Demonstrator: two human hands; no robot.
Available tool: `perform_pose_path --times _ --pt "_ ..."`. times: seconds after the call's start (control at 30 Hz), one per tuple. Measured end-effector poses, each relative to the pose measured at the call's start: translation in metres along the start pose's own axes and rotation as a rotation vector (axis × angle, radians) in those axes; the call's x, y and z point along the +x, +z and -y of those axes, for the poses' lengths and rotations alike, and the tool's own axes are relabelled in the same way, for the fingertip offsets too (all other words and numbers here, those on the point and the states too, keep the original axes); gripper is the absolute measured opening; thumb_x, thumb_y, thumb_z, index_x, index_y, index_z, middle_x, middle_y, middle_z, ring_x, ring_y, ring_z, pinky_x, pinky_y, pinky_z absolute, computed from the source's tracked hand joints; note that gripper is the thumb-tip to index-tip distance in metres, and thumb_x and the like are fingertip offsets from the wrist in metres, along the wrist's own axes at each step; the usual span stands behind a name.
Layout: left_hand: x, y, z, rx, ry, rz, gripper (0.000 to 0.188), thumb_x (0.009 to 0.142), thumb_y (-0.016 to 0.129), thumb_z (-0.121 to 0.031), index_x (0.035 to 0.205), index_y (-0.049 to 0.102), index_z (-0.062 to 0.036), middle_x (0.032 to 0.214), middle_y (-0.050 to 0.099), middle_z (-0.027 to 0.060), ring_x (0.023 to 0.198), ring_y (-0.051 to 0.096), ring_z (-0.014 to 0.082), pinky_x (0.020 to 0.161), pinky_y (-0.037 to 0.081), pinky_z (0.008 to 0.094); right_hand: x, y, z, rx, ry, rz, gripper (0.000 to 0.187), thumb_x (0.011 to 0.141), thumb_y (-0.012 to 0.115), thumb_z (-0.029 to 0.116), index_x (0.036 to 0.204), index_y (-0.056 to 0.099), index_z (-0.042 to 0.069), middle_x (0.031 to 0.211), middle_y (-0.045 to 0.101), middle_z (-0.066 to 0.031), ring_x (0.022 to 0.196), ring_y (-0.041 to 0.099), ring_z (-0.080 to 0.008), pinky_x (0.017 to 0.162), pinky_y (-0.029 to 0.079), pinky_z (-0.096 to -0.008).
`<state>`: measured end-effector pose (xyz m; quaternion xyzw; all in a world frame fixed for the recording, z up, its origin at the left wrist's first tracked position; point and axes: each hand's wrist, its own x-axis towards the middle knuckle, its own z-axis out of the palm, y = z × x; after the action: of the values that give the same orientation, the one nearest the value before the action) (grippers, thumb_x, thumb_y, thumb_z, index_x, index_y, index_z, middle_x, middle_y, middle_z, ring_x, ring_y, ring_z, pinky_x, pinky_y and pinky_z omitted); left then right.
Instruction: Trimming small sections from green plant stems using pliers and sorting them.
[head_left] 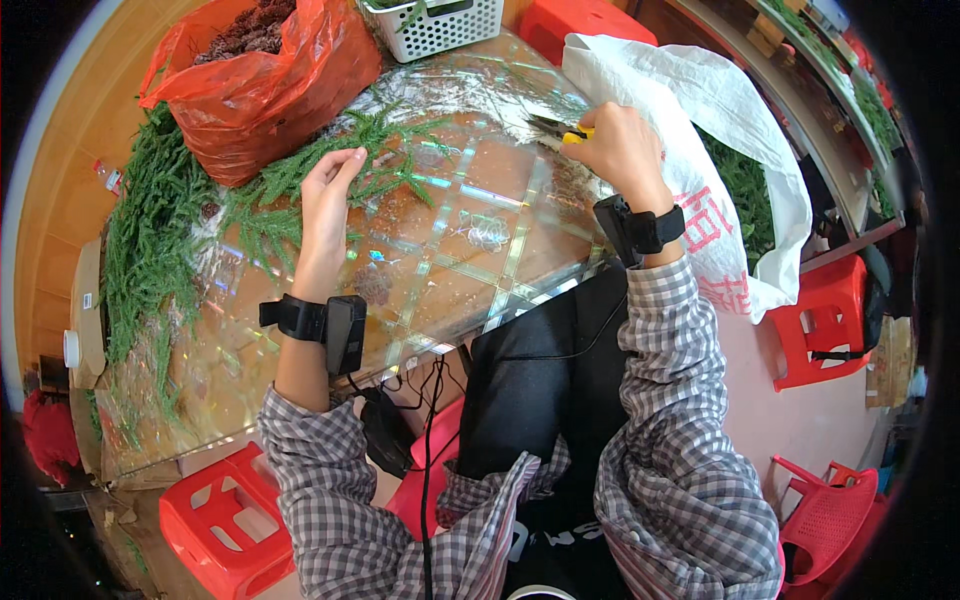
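My right hand is closed round the yellow handles of a pair of pliers, whose dark jaws point left above the table. My left hand is raised with thumb and fingertips pressed together; whatever they hold, if anything, is too small to make out. Just beyond and beside it lie green artificial pine sprigs on the table, which has a shiny patterned cover. A larger heap of the same greenery spreads along the table's left side.
A red plastic bag of pine cones stands at the far left, beside a white perforated basket. On the right is a white woven sack with greenery inside. Red stools stand around the table.
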<state>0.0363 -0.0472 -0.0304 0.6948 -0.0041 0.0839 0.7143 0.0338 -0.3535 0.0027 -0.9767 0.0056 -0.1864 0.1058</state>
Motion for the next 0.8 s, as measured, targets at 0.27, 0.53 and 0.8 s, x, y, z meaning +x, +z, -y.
perform_pose_path --times 0.27,0.53,0.8 --pt "0.002 -0.002 0.004 -0.018 0.022 0.014 0.019 0.088 0.063 -0.018 0.094 0.061 -0.0001 0.095 0.062 0.0039 0.092 0.054 0.0098 0.084 0.038 0.0233 -0.001 -0.004 0.000 0.004 -0.016 0.018 0.032 0.062 0.077 0.026 0.085 0.072 0.005 0.071 0.066 -0.0166 0.067 0.065 -0.0313 0.062 0.051 -0.0392" --pt "0.000 0.000 0.000 -0.004 -0.006 -0.009 0.020 0.087 0.063 -0.018 0.095 0.061 0.0002 0.094 0.062 0.0037 0.090 0.053 0.0091 0.083 0.038 0.0230 -0.002 -0.007 0.002 0.002 0.000 -0.059 0.033 0.062 0.076 0.026 0.087 0.072 0.004 0.074 0.067 -0.0161 0.069 0.065 -0.0306 0.062 0.051 -0.0380" --pt "0.000 0.000 0.000 -0.019 -0.002 -0.001 0.019 0.087 0.063 -0.018 0.094 0.061 -0.0003 0.092 0.061 0.0027 0.088 0.053 0.0085 0.081 0.038 0.0226 -0.004 -0.012 0.005 0.002 0.034 -0.044 0.035 0.063 0.074 0.028 0.088 0.072 0.004 0.076 0.067 -0.0156 0.070 0.065 -0.0307 0.064 0.051 -0.0383"
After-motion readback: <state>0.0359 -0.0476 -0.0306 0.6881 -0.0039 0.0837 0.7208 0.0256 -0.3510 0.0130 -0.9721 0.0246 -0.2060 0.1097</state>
